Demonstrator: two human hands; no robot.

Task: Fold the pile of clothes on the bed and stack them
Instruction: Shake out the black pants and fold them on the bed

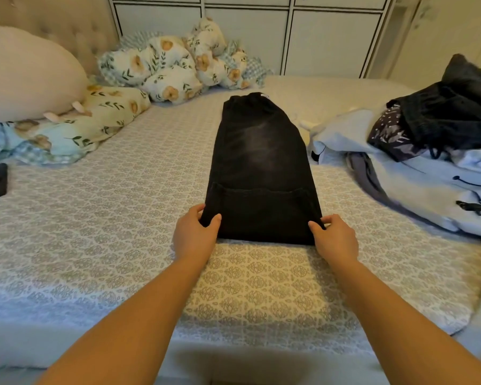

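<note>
White panelled wardrobe [289, 31] — tufted headboard [67, 26].

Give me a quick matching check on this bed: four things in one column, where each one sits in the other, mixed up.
Things:
1. black jeans
2. pile of clothes
3. flowered bedding
4. left hand

Places:
A. bunched at the far side by the cupboard
B. gripping the near left corner of the jeans
C. flat in the middle of the bed
D. heaped on the right

Pairs: 1-C, 2-D, 3-A, 4-B
</note>
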